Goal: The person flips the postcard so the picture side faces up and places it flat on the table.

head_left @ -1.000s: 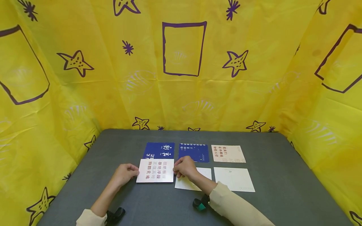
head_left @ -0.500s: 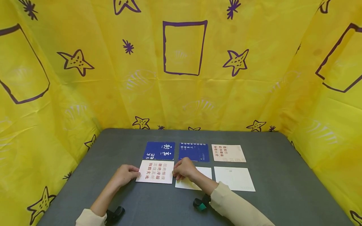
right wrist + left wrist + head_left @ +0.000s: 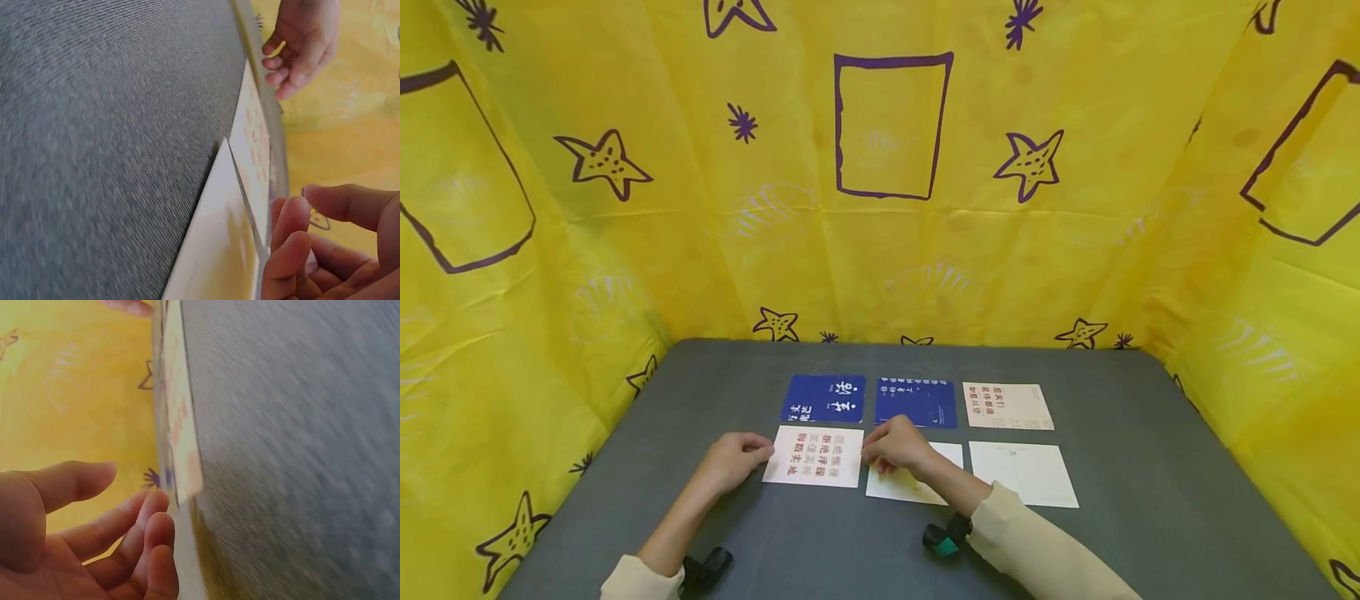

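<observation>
A white postcard with red and grey lettering lies flat on the dark table at the front left of a grid of cards. At its left edge is my left hand, thumb and fingers apart and nothing between them. My right hand is by its right edge, fingers loosely bent, holding nothing. In the right wrist view the thumb tip is close to the index finger, above the cards. Under the right hand a blank white postcard is partly hidden. The left wrist view shows the lettered postcard edge-on beyond the fingertips.
Behind lie two blue postcards, the left one and the middle one, plus a cream lettered postcard on the right. Another white postcard is front right. Yellow patterned cloth walls the table at the back and sides.
The lettered postcard has come down from in front of the left blue card and now lies flat. Both hands have let go of it and stay beside its edges.
</observation>
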Motion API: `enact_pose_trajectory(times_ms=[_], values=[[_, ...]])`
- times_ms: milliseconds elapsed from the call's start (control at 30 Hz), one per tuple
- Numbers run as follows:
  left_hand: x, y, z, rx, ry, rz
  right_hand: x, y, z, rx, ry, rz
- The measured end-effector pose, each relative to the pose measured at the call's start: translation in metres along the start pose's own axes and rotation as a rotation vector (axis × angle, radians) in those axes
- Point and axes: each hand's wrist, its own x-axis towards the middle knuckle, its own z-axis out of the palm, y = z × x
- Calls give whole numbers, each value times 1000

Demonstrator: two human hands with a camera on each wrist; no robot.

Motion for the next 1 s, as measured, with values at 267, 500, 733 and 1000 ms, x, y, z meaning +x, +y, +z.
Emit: enact_pose_trajectory(times_ms=[267,500,733,1000], values=[[1,24,5,-49,3,43,-9,-4,-18,-78,3,-70],[3,41,14,-106,-18,53,-18,-7,-32,-169,45,-104],[5,54,26,-115,-23,91,-26,-4,-44,-199,64,-110],[5,63,45,-149,-21,143,-33,3,-55,-259,107,-105]])
